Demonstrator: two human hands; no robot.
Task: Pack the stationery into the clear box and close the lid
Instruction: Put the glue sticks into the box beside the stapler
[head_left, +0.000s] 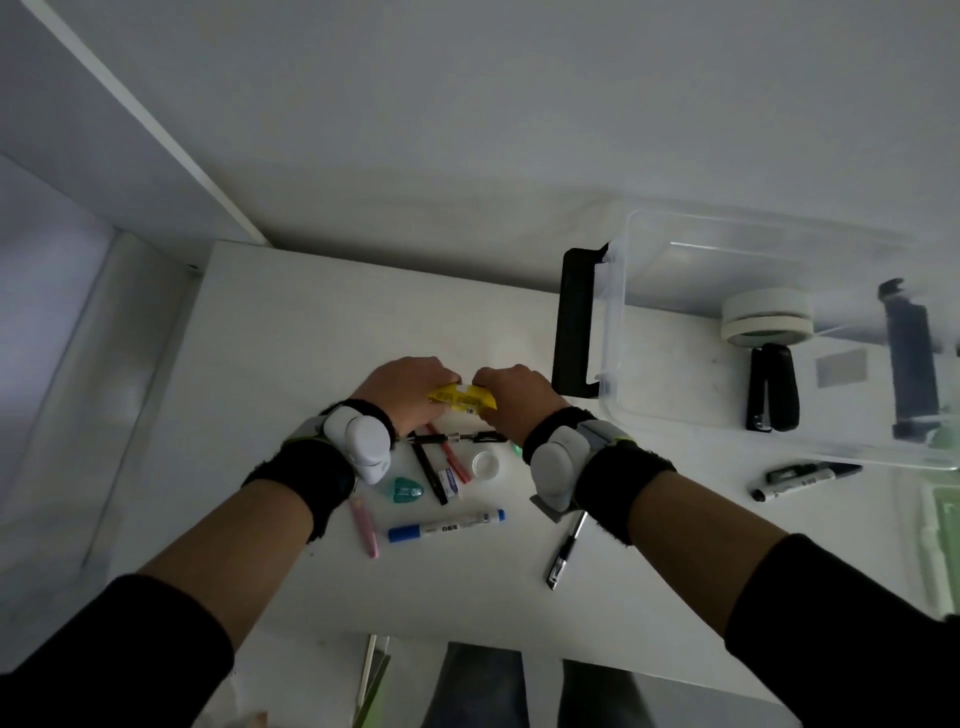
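Observation:
Both hands meet over the middle of the white table (291, 332). My left hand (405, 392) and my right hand (511, 397) each grip an end of a small yellow packet (462, 399). Below them lie black and red pens (441, 452), a white round cap (485, 464), a small eraser (450, 483), a teal correction tape (406, 490), a pink pen (365, 525), a blue marker (447, 526) and a black pen (567, 548). The clear box (618, 322) stands open at the right, holding tape rolls (768, 316) and a black stapler (772, 387).
A black marker (805, 479) lies just in front of the box. The box has black latch handles, one (574, 322) on its left side and one (911, 364) on its right. A greenish clear lid (943, 545) rests at the right edge. The wall rises right behind the table.

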